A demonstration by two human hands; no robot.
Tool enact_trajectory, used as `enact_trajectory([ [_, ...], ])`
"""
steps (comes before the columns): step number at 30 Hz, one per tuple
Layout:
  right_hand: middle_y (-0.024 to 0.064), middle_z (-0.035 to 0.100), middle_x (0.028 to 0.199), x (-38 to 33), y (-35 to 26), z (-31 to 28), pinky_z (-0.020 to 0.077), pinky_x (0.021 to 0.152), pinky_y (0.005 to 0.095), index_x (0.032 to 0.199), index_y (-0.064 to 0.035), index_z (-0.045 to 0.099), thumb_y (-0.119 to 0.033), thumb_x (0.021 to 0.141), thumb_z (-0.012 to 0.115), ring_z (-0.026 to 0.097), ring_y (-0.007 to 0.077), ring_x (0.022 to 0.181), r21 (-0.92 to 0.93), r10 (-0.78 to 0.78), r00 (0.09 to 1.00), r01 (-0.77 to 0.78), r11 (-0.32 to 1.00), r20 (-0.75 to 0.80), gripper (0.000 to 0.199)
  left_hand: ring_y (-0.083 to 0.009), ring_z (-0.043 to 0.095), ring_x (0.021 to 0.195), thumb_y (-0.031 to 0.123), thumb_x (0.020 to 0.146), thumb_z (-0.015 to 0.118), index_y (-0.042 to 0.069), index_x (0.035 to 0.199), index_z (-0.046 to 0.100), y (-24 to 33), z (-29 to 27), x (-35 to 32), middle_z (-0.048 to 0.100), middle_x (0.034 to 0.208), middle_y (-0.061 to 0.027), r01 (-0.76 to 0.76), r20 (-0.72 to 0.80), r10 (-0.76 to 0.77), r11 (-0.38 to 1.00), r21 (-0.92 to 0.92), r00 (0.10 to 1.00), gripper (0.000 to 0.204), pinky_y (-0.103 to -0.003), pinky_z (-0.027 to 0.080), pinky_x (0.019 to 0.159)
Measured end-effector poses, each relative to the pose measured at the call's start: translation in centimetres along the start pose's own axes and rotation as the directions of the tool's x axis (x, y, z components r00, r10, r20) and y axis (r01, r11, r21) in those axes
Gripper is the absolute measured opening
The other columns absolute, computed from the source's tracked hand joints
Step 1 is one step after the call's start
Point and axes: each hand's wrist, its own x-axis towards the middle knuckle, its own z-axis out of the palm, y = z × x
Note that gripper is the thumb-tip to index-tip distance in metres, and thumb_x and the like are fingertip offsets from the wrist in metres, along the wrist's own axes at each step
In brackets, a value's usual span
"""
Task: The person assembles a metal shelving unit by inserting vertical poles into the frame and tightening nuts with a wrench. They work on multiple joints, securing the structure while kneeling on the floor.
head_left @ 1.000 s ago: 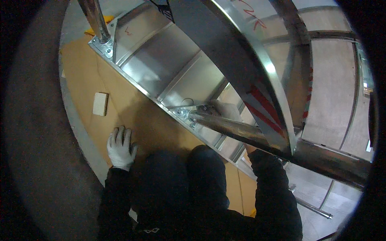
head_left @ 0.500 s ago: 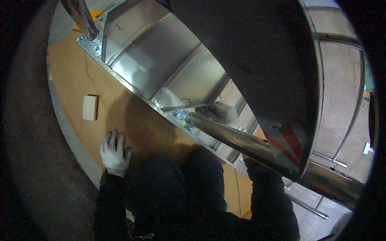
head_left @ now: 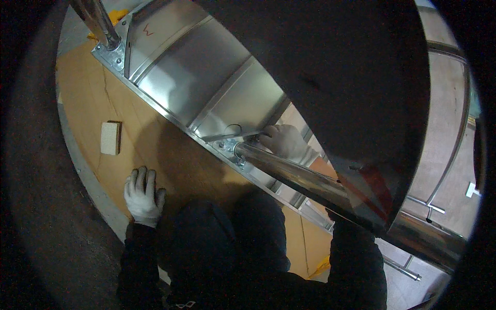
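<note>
My left hand (head_left: 143, 199), in a white work glove, lies flat on brown cardboard (head_left: 77, 98), fingers stretched out and holding nothing. Beyond its fingertips is a small cream block (head_left: 110, 138) with a dark underside. My right hand (head_left: 289, 143), also gloved, reaches behind a round metal leg (head_left: 289, 173). Its fingers are curled in at the end of a thin metal brace (head_left: 232, 136) beside the leg's bolted mounting plate (head_left: 226, 146). Whatever they pinch is too small or hidden to make out. Around them lies the silvery underside of a metal panel (head_left: 186, 72).
A second metal leg (head_left: 98, 23) rises at the far left corner. A large dark panel (head_left: 351, 77) with red stripes overhangs the right side. Tubular metal frames (head_left: 457, 139) stand beyond it. Yellow material (head_left: 321, 267) shows near my right forearm.
My right hand, blurred earlier, is now clearer and shows more from behind the leg; its forearm sits further right. The view has shifted a little. My left hand stays flat on the cardboard.
</note>
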Motion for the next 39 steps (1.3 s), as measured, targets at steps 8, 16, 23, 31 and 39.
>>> enact_trajectory([
  [8,0.0086,0.06,0.095,1.5,2.0,-0.4,0.0526,0.065,0.038,0.089,-0.0112,0.062,-0.017,0.076,0.058,0.061,0.0269,0.081,-0.1,-0.317,0.945,0.324,0.941,0.08,0.015,-0.0411,0.046,0.117,0.026,0.074,0.066,0.005,0.123,0.053,0.2,-0.1,-0.2,0.05,0.128,-0.0185,0.008,-0.01,-0.008,1.0,0.03,1.0,0.055,-0.054,0.037,0.096],
  [16,0.0069,0.06,0.096,2.1,2.1,-0.7,0.052,0.068,0.0377,0.089,-0.0119,0.062,-0.018,0.076,0.058,0.06,0.0258,0.085,-0.082,-0.308,0.933,0.327,0.941,0.185,0.014,-0.0409,0.046,0.118,0.026,0.074,0.066,0.005,0.123,0.053,0.1,0.1,-0.2,0.05,0.128,-0.0186,-0.004,-0.03,0.005,1.0,0.019,1.0,0.055,-0.054,0.037,0.097],
  [23,0.0055,0.06,0.098,3.3,2.2,0.4,0.0515,0.071,0.0375,0.088,-0.0125,0.062,-0.019,0.077,0.058,0.059,0.0248,0.089,-0.04,-0.308,0.926,0.324,0.945,0.219,0.014,-0.0401,0.047,0.116,0.028,0.075,0.066,0.006,0.123,0.053,-0.1,0.0,-1.1,0.05,0.128,-0.0171,0.022,-0.03,-0.02,0.998,0.066,0.999,0.055,-0.053,0.037,0.095],
  [31,0.0038,0.06,0.099,1.9,2.6,-0.1,0.0508,0.074,0.0373,0.087,-0.0132,0.062,-0.019,0.077,0.058,0.059,0.0237,0.093,0.026,-0.197,0.916,0.2,0.979,0.35,0.013,-0.0394,0.046,0.117,0.028,0.076,0.065,0.007,0.123,0.054,0.1,-0.1,-0.2,0.051,0.128,-0.0165,0.006,-0.002,-0.006,1.0,0.021,1.0,0.053,-0.053,0.037,0.096],
  [39,0.0012,0.06,0.101,3.1,0.1,-0.8,0.0477,0.084,0.0373,0.087,-0.0148,0.063,-0.022,0.079,0.057,0.055,0.0222,0.103,-0.163,-0.214,0.972,0.227,0.96,0.093,0.012,-0.0394,0.046,0.118,0.028,0.075,0.065,0.006,0.123,0.054,0.1,-0.1,-1.4,0.05,0.129,-0.0168,0.053,-0.007,-0.052,0.997,0.052,0.999,0.054,-0.054,0.036,0.097],
])
